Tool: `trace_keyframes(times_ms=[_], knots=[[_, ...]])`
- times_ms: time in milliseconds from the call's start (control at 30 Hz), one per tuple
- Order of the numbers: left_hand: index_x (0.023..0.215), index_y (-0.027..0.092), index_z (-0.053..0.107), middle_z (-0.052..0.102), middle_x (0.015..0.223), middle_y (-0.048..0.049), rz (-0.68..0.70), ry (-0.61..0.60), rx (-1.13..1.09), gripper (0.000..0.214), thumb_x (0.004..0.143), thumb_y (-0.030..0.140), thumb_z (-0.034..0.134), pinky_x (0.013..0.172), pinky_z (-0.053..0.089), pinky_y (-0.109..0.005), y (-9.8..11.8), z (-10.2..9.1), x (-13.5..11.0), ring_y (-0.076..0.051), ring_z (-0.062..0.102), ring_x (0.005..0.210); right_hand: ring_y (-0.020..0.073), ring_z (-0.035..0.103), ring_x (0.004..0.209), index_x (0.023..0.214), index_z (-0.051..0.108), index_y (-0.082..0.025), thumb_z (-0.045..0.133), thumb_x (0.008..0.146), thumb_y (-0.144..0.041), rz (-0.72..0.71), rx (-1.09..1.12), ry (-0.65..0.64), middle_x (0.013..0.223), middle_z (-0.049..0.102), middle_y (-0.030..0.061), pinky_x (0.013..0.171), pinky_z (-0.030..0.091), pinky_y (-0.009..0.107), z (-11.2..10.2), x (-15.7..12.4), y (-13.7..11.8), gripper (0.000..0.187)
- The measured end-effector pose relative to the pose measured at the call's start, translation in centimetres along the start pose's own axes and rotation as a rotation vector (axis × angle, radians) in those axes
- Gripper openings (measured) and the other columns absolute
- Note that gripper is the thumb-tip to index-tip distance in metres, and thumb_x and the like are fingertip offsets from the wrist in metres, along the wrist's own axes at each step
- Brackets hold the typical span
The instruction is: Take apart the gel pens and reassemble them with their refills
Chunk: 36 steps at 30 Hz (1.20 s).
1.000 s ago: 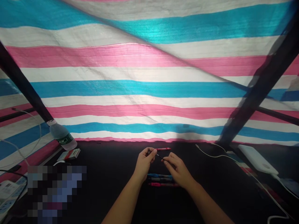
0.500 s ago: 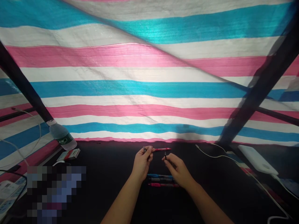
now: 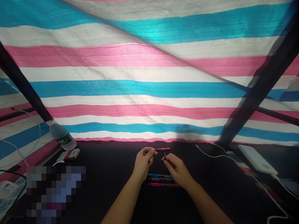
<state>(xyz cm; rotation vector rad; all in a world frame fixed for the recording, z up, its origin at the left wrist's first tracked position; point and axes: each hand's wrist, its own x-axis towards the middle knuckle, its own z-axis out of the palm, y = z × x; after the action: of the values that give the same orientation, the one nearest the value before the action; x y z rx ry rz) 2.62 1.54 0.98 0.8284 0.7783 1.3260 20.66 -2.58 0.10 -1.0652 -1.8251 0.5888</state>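
Observation:
My left hand (image 3: 143,161) is closed in a pinch, with the thumb against the fingers. A bit of something dark shows behind its fingers, mostly hidden. Facing it, my right hand (image 3: 175,166) pinches a small dark pen part (image 3: 165,156) upright between thumb and fingertips, its narrow tip pointing up. Just beyond my left fingertips a red pen (image 3: 163,149) lies across the black table, its left end covered by the hand. Nearer to me, between my wrists, lie a blue pen (image 3: 158,175), a dark pen (image 3: 158,179) and a pink pen (image 3: 161,185), side by side.
On the left are a water bottle (image 3: 62,137), a small box (image 3: 68,154) and a power strip (image 3: 8,199); a blurred-out patch covers part of the table. A white power bank (image 3: 257,160) and cable (image 3: 215,156) lie at right. Striped sheeting (image 3: 149,90) hangs behind.
My left hand has shifted slightly right and turned, hiding more of the red pen and the dark thing. My right hand has barely moved, with the pen part still in it.

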Motion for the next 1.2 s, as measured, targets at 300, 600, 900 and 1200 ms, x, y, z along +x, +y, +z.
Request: trace_keyframes(times_ms=[300, 600, 900, 1200], knots=[[0.083, 0.012, 0.069, 0.064, 0.068, -0.0007, -0.008, -0.051, 0.029, 0.035, 0.077, 0.043, 0.085, 0.038, 0.009, -0.019, -0.01, -0.17, -0.12, 0.0, 0.026, 0.04, 0.0199, 0.06, 0.079, 0.101, 0.068, -0.023, 0.05, 0.104, -0.031, -0.004, 0.003, -0.005, 0.087, 0.062, 0.0039, 0.07, 0.046, 0.03, 0.07, -0.05, 0.04, 0.02], [0.084, 0.012, 0.069, 0.061, 0.068, 0.0009, -0.009, -0.052, 0.014, 0.037, 0.075, 0.044, 0.086, 0.037, 0.01, -0.017, 0.21, -0.09, -0.18, 0.0, 0.026, 0.041, 0.0181, 0.055, 0.074, 0.088, 0.062, -0.022, 0.05, 0.104, -0.029, -0.009, -0.013, -0.033, 0.081, 0.054, 0.0012, 0.067, 0.042, 0.03, 0.08, -0.14, -0.07, 0.021], [0.087, 0.013, 0.063, 0.072, 0.083, -0.0048, 0.017, -0.022, -0.019, 0.038, 0.075, 0.04, 0.087, 0.035, 0.012, -0.015, 0.24, 0.06, -0.24, 0.001, 0.029, 0.041, 0.018, 0.053, 0.073, 0.084, 0.058, -0.022, 0.052, 0.101, -0.024, -0.003, -0.059, -0.072, 0.078, 0.052, -0.0003, 0.067, 0.039, 0.03, 0.09, -0.2, -0.04, 0.019], [0.087, 0.014, 0.063, 0.071, 0.082, -0.0041, 0.025, -0.037, 0.007, 0.036, 0.077, 0.041, 0.085, 0.036, 0.012, -0.016, -0.13, -0.19, -0.06, 0.001, 0.029, 0.04, 0.0173, 0.053, 0.07, 0.087, 0.061, -0.022, 0.052, 0.102, -0.025, 0.018, -0.049, -0.068, 0.077, 0.051, -0.0009, 0.064, 0.038, 0.029, 0.22, -0.14, 0.2, 0.018]])
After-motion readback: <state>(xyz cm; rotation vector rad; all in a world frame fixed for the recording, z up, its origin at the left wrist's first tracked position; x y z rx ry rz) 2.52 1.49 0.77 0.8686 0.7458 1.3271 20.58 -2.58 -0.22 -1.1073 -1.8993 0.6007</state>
